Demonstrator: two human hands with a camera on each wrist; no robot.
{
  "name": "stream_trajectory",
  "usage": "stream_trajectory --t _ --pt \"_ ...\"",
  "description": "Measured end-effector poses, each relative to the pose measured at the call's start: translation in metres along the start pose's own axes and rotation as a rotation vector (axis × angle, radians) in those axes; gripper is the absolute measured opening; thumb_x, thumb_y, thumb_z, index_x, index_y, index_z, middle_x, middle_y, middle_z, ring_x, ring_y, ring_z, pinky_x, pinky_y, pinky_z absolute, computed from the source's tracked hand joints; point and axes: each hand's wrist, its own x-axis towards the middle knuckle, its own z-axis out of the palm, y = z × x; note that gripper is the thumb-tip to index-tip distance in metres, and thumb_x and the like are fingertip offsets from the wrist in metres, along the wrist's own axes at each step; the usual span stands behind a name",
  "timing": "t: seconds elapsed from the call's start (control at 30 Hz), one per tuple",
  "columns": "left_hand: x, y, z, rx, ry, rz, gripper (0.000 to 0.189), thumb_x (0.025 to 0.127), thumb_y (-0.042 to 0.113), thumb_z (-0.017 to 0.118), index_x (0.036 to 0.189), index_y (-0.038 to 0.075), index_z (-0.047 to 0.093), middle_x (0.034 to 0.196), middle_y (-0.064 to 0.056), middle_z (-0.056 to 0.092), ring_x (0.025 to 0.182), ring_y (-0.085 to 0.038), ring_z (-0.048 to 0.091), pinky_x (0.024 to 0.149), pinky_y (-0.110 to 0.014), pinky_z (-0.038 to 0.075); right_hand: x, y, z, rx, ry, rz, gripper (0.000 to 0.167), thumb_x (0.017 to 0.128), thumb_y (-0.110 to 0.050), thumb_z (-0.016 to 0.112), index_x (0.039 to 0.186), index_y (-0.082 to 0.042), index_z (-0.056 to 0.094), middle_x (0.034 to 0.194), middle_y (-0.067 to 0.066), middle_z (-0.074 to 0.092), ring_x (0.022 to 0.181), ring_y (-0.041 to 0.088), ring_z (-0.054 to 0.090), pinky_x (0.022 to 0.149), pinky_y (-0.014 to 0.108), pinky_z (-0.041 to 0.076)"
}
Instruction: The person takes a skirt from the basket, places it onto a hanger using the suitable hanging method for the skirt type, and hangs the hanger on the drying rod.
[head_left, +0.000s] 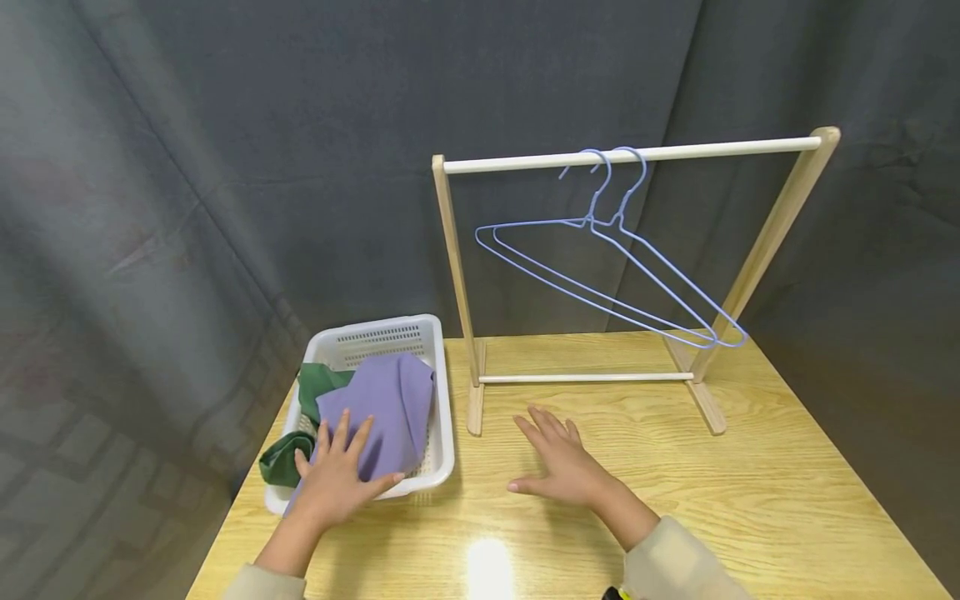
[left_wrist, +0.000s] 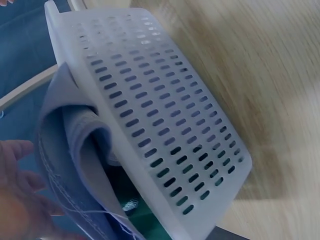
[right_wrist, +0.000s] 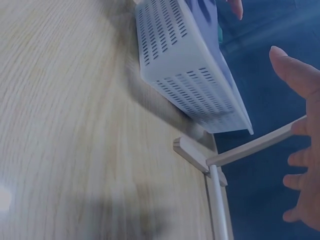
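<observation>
A white plastic basket on the left of the table holds a folded purple cloth and a dark green cloth. Over the basket's near side is my left hand, fingers spread above the purple cloth; whether it touches the cloth I cannot tell. In the left wrist view, purple fabric droops over the basket's slotted rim beside that hand. My right hand hovers above the table to the right of the basket, fingers spread and nothing in them.
A wooden rack with white rods stands at the back of the table. Two blue wire hangers hang from its top rod. Behind everything is a dark grey curtain. A small black and yellow item shows at the bottom edge.
</observation>
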Motion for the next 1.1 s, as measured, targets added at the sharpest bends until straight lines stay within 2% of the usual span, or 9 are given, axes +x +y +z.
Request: stream_trajectory --t 0.07,0.33,0.6,0.77,1.1 --pt "0.0 -0.001 -0.001 -0.007 -0.013 -0.011 0.093 0.067 0.073 0.042 0.137 0.014 0.023 0.139 -0.024 0.008 0.119 -0.051 0.002 0.075 -0.075 0.003 0.001 0.0 0.003 0.017 -0.002 -0.003 0.091 0.07 -0.066 0.048 0.136 -0.009 0.024 0.139 0.018 0.014 0.126 0.034 0.009 0.093 0.061 0.004" --pt "0.001 -0.011 0.001 -0.062 -0.028 -0.036 0.093 0.07 0.066 0.049 0.136 0.007 0.022 0.137 -0.028 0.006 0.117 -0.055 0.0 0.073 -0.075 0.001 0.008 0.0 0.014 0.05 -0.021 0.007 0.09 0.07 -0.066 0.047 0.136 -0.01 0.023 0.139 0.017 0.015 0.125 0.036 0.013 0.094 0.06 0.007" --pt "0.003 -0.017 0.002 -0.099 -0.067 -0.074 0.096 0.07 0.066 0.048 0.137 0.005 0.016 0.137 -0.028 0.001 0.118 -0.054 -0.002 0.075 -0.075 0.003 0.013 -0.003 0.021 0.097 -0.05 0.017 0.087 0.072 -0.062 0.05 0.136 -0.01 0.023 0.139 0.018 0.015 0.125 0.036 0.013 0.095 0.058 0.006" --pt "0.004 -0.017 -0.001 -0.119 -0.083 -0.092 0.096 0.072 0.067 0.045 0.138 0.006 0.012 0.138 -0.028 -0.002 0.118 -0.053 -0.001 0.076 -0.074 0.008 0.017 -0.004 0.026 0.114 -0.062 0.017 0.086 0.073 -0.061 0.05 0.136 -0.009 0.023 0.139 0.018 0.016 0.124 0.038 0.015 0.095 0.058 0.008" --pt "0.003 -0.023 0.005 -0.162 -0.03 -0.108 0.094 0.072 0.065 0.047 0.138 0.006 0.013 0.137 -0.029 0.002 0.119 -0.051 0.007 0.075 -0.073 0.017 0.025 -0.007 0.04 0.186 -0.09 0.031 0.082 0.076 -0.055 0.052 0.135 -0.007 0.024 0.138 0.018 0.017 0.123 0.04 0.016 0.096 0.056 0.009"
